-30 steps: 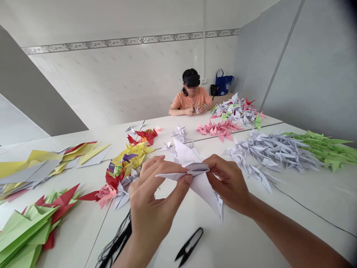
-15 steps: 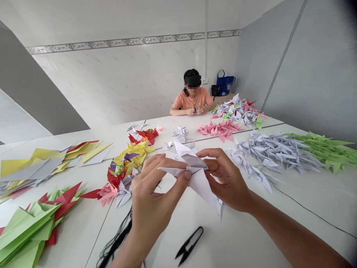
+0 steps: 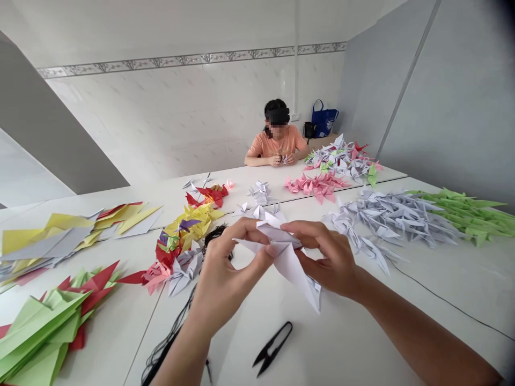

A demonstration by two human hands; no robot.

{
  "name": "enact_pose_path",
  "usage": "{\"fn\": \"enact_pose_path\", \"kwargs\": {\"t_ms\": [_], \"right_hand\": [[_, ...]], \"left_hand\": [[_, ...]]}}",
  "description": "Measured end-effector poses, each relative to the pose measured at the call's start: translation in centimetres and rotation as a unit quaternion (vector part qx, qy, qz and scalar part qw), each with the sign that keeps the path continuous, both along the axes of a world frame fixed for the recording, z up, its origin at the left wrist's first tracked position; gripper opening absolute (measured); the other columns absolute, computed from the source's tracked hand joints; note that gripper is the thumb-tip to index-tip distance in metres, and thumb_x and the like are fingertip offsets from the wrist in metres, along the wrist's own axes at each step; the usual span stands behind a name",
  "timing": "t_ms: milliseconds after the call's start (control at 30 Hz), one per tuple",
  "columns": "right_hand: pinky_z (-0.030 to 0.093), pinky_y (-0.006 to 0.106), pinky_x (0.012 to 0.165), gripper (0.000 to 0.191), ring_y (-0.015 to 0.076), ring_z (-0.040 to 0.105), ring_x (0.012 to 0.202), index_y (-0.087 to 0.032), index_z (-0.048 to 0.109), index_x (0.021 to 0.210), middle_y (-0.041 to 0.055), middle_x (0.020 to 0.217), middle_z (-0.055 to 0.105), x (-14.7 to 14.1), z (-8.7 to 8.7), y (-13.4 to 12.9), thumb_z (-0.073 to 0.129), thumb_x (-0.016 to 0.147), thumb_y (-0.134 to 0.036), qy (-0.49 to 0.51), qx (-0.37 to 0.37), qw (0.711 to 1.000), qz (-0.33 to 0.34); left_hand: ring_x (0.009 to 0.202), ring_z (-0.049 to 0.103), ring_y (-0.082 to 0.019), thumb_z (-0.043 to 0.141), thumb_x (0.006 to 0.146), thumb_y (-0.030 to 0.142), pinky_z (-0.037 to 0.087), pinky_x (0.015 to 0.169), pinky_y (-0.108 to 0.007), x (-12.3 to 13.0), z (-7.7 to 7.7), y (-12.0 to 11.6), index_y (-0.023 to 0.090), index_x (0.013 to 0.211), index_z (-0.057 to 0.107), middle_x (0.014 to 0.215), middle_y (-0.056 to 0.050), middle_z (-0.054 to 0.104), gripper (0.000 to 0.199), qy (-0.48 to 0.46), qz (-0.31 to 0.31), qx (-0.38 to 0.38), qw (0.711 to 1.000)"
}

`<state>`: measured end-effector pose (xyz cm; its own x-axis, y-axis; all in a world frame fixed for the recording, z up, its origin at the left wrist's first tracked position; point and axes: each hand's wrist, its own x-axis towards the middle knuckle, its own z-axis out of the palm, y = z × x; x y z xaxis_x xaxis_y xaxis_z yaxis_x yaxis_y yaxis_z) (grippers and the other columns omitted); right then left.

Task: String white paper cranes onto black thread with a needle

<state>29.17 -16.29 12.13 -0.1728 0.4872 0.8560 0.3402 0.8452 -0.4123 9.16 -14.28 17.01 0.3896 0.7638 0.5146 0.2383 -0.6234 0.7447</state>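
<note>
Between my two hands, above the table, is a white origami crane (image 3: 295, 273). My left hand (image 3: 229, 273) pinches its left side, the thumb pressed on the middle of the paper. From the right, my right hand (image 3: 325, 257) grips the crane with thumb and fingers, and part of the paper is hidden behind them. One pointed wing hangs down toward me. Below the hands, black thread snips (image 3: 273, 348) lie on the white table (image 3: 333, 343). A bundle of black cord (image 3: 169, 343) lies beside my left forearm.
White cranes (image 3: 394, 214) and green cranes (image 3: 470, 214) are heaped at right, pink ones (image 3: 316, 185) farther back. Yellow cranes (image 3: 197, 217) lie left of centre. Folded green paper (image 3: 40, 332) is at near left. A person (image 3: 277, 139) sits across the table.
My right-hand fingers have moved left over the crane's upper part, and its upper point now sits lower. My left hand has shifted slightly; both hands keep their grip.
</note>
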Motion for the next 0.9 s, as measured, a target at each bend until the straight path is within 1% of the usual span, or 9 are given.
{"fn": "enact_pose_path", "kwargs": {"t_ms": [133, 267, 367, 467, 567, 633, 733, 833, 900], "right_hand": [[0.056, 0.018, 0.064, 0.028, 0.0115, 0.076, 0.077, -0.025, 0.055, 0.125, -0.0021, 0.091, 0.075, -0.3, 0.2, -0.1, 0.061, 0.098, -0.016, -0.014, -0.005, 1.000, -0.013], [0.055, 0.016, 0.064, 0.021, 0.0110, 0.075, 0.079, -0.024, 0.054, 0.118, -0.0020, 0.093, 0.073, -0.3, 0.1, 0.1, 0.059, 0.099, -0.017, -0.017, -0.017, 1.000, -0.020], [0.054, 0.017, 0.062, 0.018, 0.0115, 0.074, 0.079, -0.024, 0.053, 0.116, -0.0022, 0.090, 0.072, -0.2, 0.0, 0.2, 0.058, 0.099, -0.019, -0.024, -0.036, 0.999, -0.032], [0.050, 0.017, 0.058, 0.016, 0.0116, 0.071, 0.076, -0.025, 0.052, 0.112, -0.0024, 0.088, 0.070, 0.1, -0.1, 0.4, 0.058, 0.098, -0.020, -0.030, -0.059, 0.997, -0.041], [0.047, 0.019, 0.058, 0.013, 0.0126, 0.069, 0.076, -0.024, 0.050, 0.107, -0.0020, 0.087, 0.069, 0.4, -0.1, 0.9, 0.056, 0.097, -0.020, -0.056, -0.098, 0.992, -0.046], [0.045, 0.021, 0.061, 0.009, 0.0139, 0.068, 0.077, -0.024, 0.050, 0.105, -0.0017, 0.087, 0.068, 0.6, -0.1, 1.4, 0.054, 0.098, -0.020, -0.102, -0.147, 0.982, -0.052], [0.043, 0.024, 0.067, 0.006, 0.0157, 0.067, 0.079, -0.024, 0.050, 0.104, -0.0011, 0.090, 0.069, 0.7, -0.4, 2.2, 0.052, 0.099, -0.021, -0.191, -0.213, 0.956, -0.061], [0.038, 0.025, 0.065, 0.005, 0.0155, 0.064, 0.076, -0.024, 0.051, 0.100, -0.0012, 0.089, 0.067, 0.5, -0.9, 2.9, 0.052, 0.099, -0.019, -0.262, -0.249, 0.930, -0.066], [0.035, 0.025, 0.063, 0.006, 0.0146, 0.061, 0.071, -0.023, 0.052, 0.097, -0.0013, 0.086, 0.066, 0.3, -1.3, 3.2, 0.053, 0.099, -0.017, -0.301, -0.257, 0.915, -0.076]], "left_hand": [[0.086, 0.058, -0.013, 0.068, 0.094, 0.025, 0.045, 0.076, -0.026, 0.1, -0.3, 0.3, 0.026, 0.088, 0.066, 0.087, 0.003, 0.065, 0.006, -0.032, 0.002, 0.037, 0.999], [0.086, 0.057, -0.012, 0.069, 0.094, 0.024, 0.044, 0.075, -0.025, -0.2, -0.6, 0.7, 0.025, 0.086, 0.064, 0.086, 0.003, 0.063, 0.009, -0.039, 0.002, 0.053, 0.998], [0.083, 0.057, -0.013, 0.069, 0.094, 0.024, 0.043, 0.075, -0.027, -0.7, -0.4, 1.1, 0.024, 0.086, 0.066, 0.084, 0.002, 0.062, 0.009, -0.051, 0.020, 0.062, 0.997], [0.085, 0.057, -0.015, 0.071, 0.093, 0.024, 0.044, 0.073, -0.028, -1.3, 0.0, 1.6, 0.022, 0.087, 0.068, 0.087, -0.001, 0.062, 0.007, -0.136, 0.051, 0.060, 0.988], [0.084, 0.058, -0.015, 0.073, 0.090, 0.022, 0.045, 0.074, -0.027, -1.8, 0.6, 2.0, 0.019, 0.087, 0.070, 0.086, -0.002, 0.062, 0.006, -0.245, 0.079, 0.087, 0.962], [0.082, 0.059, -0.015, 0.074, 0.089, 0.020, 0.046, 0.076, -0.028, -2.1, 1.0, 2.2, 0.018, 0.086, 0.070, 0.083, -0.003, 0.063, 0.006, -0.285, 0.084, 0.105, 0.949], [0.081, 0.062, -0.015, 0.072, 0.089, 0.018, 0.049, 0.078, -0.029, -2.5, 1.5, 2.5, 0.016, 0.088, 0.068, 0.081, -0.003, 0.064, 0.005, -0.326, 0.082, 0.122, 0.934], [0.075, 0.063, -0.014, 0.071, 0.090, 0.018, 0.052, 0.073, -0.027, -2.8, 1.8, 2.8, 0.017, 0.088, 0.065, 0.076, -0.001, 0.063, 0.006, -0.349, 0.077, 0.140, 0.924], [0.072, 0.063, -0.013, 0.072, 0.089, 0.019, 0.053, 0.068, -0.025, -3.0, 1.9, 2.9, 0.017, 0.087, 0.065, 0.074, 0.000, 0.061, 0.008, -0.359, 0.073, 0.149, 0.919]]}}
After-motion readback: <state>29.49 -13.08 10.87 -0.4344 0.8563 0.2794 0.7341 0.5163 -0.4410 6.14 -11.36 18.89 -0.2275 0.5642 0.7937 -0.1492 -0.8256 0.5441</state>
